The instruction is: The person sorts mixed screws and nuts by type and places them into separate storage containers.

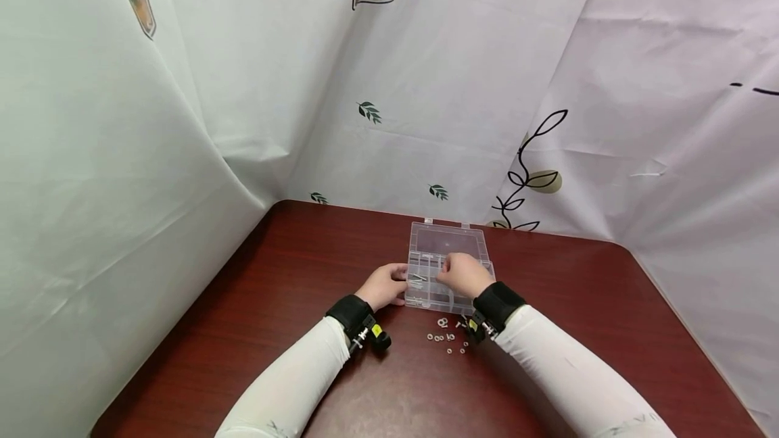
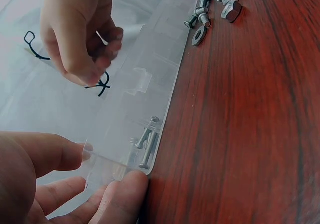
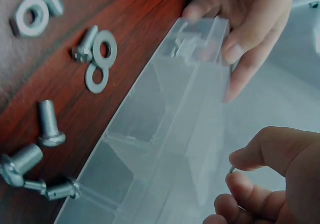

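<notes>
A clear plastic compartment box [image 1: 447, 238] stands on the table with its lid tipped back. My left hand [image 1: 382, 287] grips the box's left end, thumb and fingers on either side of the corner. Above the compartments, my right hand [image 1: 465, 276] pinches a thin metal washer [image 3: 231, 169], seen edge-on between thumb and forefinger. Long screws [image 2: 148, 143] lie in a compartment near the left hand. On the table in front of the box are loose washers [image 3: 104, 49], short bolts [image 3: 48, 124] and nuts [image 3: 31, 16].
The dark red wooden table [image 1: 341, 235] reaches back to a white patterned cloth [image 1: 438, 100] hanging behind it and along the sides. Loose hardware lies close to the box's front edge, partly under the right wrist. Black camera straps [image 1: 351, 316] circle both wrists.
</notes>
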Demonstrator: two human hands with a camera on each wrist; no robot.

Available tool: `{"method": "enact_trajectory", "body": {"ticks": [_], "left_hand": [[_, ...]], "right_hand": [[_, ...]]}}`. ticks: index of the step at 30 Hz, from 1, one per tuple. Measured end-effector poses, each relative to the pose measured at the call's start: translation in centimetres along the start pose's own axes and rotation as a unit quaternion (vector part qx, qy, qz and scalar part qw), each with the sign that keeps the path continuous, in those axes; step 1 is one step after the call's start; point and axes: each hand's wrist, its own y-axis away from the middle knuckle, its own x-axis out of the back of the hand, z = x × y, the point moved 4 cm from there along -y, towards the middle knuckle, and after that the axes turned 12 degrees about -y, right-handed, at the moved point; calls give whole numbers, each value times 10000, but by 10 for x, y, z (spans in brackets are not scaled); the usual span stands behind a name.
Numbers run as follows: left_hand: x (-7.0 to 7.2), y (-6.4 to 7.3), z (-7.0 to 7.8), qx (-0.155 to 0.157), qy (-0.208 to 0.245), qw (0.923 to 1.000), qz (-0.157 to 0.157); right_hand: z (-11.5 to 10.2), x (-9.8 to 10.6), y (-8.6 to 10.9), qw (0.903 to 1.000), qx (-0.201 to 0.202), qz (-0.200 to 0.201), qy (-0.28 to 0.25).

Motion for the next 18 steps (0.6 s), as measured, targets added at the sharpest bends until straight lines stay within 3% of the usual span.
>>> {"method": "enact_trajectory", "body": {"ticks": [18], "left_hand": [[1,3,3,-5,-51,10000,20]], "right_hand": [[9,-10,-11,9993,-264,-159,230]]}}
